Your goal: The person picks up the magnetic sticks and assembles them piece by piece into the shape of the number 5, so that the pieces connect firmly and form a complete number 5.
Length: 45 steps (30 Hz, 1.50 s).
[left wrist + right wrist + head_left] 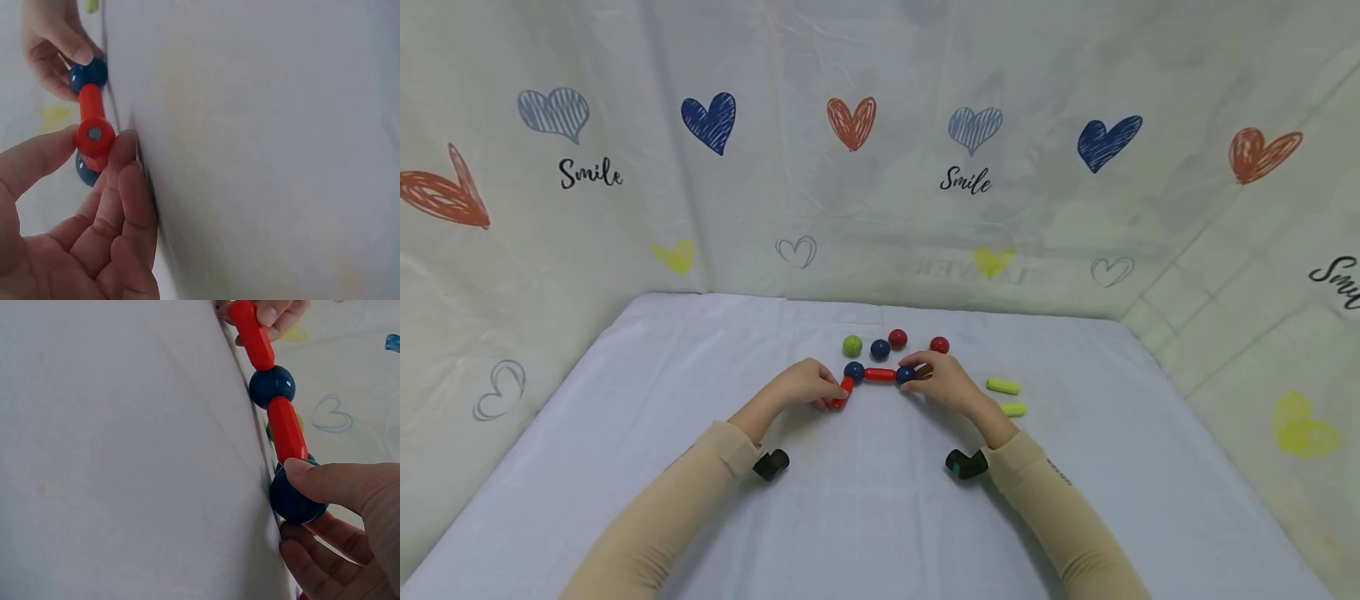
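**Chain of rods and balls, held at both ends**

The chain (875,377) lies on the white desk (865,517) between your hands: a short red rod (842,393), a blue ball (853,371), a second red rod (880,375), then another blue ball (906,375). Your left hand (801,387) pinches the short rod, thumb on one side and fingertips (128,162) on the other; that grip is clenched on the rod. Your right hand (943,379) grips the end ball, thumb on top, fingers curled beneath.

My advice: keep both ends low against the cloth, so the joints do not bend, and steady the ball while the rod end turns. The rod's flat end shows a small metal disc, likely a magnet, so let it seat squarely rather than forcing it.

The rods are glossy plastic, faceted and tapering; the balls are smooth and shiny.

Just behind the chain sit loose balls: green (852,345), blue (880,349), and two red (898,338). Right of the chain lie two yellow-green rods (1003,386). The desk cloth is faintly creased.
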Available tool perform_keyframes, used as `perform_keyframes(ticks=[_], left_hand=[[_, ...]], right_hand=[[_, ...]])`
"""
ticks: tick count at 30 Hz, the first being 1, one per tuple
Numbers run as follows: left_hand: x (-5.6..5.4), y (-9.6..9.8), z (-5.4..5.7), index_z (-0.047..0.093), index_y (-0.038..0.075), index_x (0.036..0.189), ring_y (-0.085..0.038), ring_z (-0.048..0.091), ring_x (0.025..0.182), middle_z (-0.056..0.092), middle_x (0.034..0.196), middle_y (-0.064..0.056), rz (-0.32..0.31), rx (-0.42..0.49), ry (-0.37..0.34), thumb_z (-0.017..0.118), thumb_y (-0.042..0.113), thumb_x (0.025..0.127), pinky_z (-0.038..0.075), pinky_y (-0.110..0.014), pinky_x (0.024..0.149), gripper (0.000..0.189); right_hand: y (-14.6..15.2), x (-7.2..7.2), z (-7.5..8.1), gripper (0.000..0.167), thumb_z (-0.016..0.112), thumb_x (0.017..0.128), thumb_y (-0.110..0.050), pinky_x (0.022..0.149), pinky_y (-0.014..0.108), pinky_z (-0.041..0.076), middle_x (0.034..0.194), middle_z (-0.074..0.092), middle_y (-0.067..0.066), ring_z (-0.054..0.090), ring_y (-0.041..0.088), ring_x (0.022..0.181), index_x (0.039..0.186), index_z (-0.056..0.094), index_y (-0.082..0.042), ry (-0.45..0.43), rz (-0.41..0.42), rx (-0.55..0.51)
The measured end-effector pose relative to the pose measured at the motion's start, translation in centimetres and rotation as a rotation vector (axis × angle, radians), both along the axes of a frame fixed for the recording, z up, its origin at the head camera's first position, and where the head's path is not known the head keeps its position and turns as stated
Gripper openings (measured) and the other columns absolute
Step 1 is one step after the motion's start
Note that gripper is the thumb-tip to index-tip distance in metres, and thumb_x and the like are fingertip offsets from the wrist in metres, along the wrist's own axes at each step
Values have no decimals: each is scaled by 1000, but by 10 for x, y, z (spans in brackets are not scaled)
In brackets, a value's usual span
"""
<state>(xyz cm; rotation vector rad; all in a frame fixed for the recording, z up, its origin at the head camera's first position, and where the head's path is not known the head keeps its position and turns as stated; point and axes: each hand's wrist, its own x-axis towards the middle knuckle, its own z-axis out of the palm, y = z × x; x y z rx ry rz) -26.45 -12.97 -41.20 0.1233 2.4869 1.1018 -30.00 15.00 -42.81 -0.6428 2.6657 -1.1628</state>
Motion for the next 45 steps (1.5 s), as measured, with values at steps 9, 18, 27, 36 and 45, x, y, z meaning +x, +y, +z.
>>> perform_keyframes(ticks=[9,18,27,36,45], left_hand=[[0,2,-2,77,4,94,-16,65,71,71,76,-2,-2,-9,10,75,26,93,51,-31,75,22],[6,8,1,74,7,94,-17,61,71,70,74,0,-14,-68,47,74,27,95,47,-29,67,21],[7,3,0,73,9,93,-17,60,71,70,76,-1,-60,-77,50,75,28,94,47,-29,66,20],[3,-1,-2,68,5,115,-19,64,76,70,85,-3,-23,-45,41,76,26,93,49,-33,73,31],[-6,1,-3,47,16,152,-20,66,75,70,90,-7,-8,0,31,77,24,93,48,-36,77,67]], right_hand=[[-1,0,2,37,81,90,-11,87,39,57,120,68,9,65,26,104,125,71,-6,1,4,11],[-1,0,-2,38,82,89,-12,89,42,56,118,69,10,66,26,102,124,71,-5,10,3,-3],[-3,-1,-2,38,82,88,-11,87,40,56,119,69,10,66,25,100,124,72,-5,25,24,8],[-4,0,-2,38,82,88,-10,87,40,56,120,69,10,66,25,99,124,72,-6,38,32,23],[-8,-2,-1,38,82,88,-9,88,39,56,119,69,10,66,25,100,124,72,-6,61,36,22]])
